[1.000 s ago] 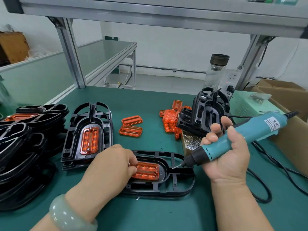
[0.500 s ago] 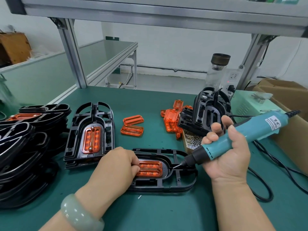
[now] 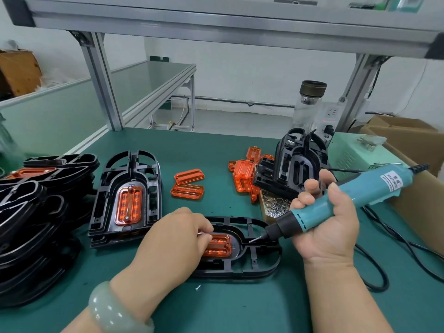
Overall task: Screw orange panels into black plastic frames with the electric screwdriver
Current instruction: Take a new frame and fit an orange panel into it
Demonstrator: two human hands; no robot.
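A black plastic frame (image 3: pixel 262 260) lies flat on the green bench in front of me, with an orange panel (image 3: pixel 219 246) seated in its rounded recess. My left hand (image 3: pixel 173 241) covers the panel's left end, and its curled fingertips pinch what looks like a small silver screw. My right hand (image 3: pixel 329 227) grips the teal electric screwdriver (image 3: pixel 374 188). Its bit points down and left, just above the frame to the right of the panel.
A stack of frames with a fitted orange panel on top (image 3: pixel 125 195) sits left of the work. More black frames (image 3: pixel 28 212) are piled at far left. Loose orange panels (image 3: pixel 188 186), a screw tray (image 3: pixel 276 205), upright frames (image 3: pixel 298 164) and a stray screw (image 3: pixel 198 287) lie around.
My left fingers have shifted slightly over the panel's left end. The screwdriver and the frame stay about where they were.
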